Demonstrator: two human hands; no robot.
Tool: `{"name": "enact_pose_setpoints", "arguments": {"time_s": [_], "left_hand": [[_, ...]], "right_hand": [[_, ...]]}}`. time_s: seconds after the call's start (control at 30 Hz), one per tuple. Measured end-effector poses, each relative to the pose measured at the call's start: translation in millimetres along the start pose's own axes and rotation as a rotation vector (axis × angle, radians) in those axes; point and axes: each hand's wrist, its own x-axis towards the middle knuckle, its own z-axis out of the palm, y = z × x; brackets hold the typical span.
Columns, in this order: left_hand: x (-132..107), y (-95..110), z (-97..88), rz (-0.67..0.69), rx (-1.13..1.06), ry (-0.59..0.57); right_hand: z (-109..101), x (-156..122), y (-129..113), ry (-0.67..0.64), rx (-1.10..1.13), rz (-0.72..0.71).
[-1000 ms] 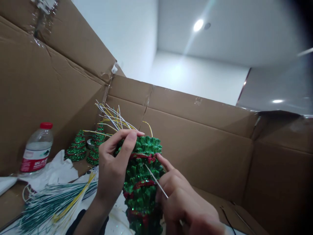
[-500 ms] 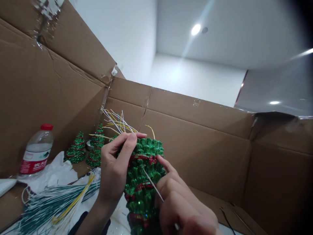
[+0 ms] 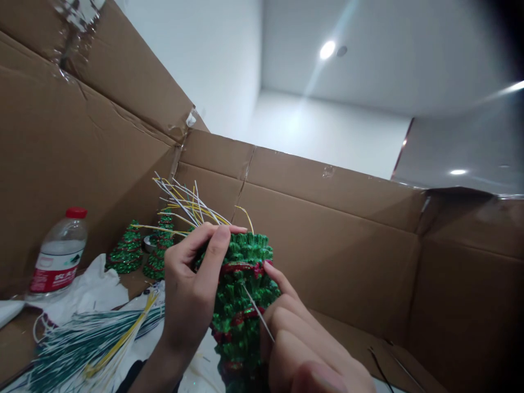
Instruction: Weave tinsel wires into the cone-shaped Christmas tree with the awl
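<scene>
A green glittery Christmas tree figure (image 3: 245, 297) with red garlands stands close in front of me, its lower part running off the bottom edge. My left hand (image 3: 196, 273) is closed around its upper left side, thumb and forefinger near the top edge. White and yellow wires (image 3: 192, 204) fan out to the left above this hand; how they attach is hidden. My right hand (image 3: 311, 344) is closed on a thin metal needle-like tool (image 3: 260, 315), whose tip meets the tree's surface. The right forefinger touches a red bow on the tree.
At left stand a water bottle (image 3: 59, 254) with a red cap and two small green trees (image 3: 125, 248). Bundled green, white and yellow wires (image 3: 94, 338) lie beside crumpled white cloth (image 3: 92, 295). Cardboard walls (image 3: 327, 240) enclose the area. Thin dark rods (image 3: 380, 371) lie at lower right.
The fanned wires have swung a little left and up. The tree has tilted slightly, and the tool tip has shifted a little right and down on it. Both hands keep their holds.
</scene>
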Motion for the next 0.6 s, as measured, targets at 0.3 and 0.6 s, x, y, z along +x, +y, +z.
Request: {"name": "enact_pose_setpoints", "arguments": {"time_s": [0.3, 0.6], "left_hand": [[-1.0, 1.6, -1.4, 0.005, 0.053, 0.019], [-1.6, 2.5, 0.0, 0.035, 0.088, 0.045]], "right_hand": [[26.5, -12.7, -2.1, 0.228, -0.007, 0.080], [17.1, -9.5, 10.9, 0.173, 0.056, -0.005]]}}
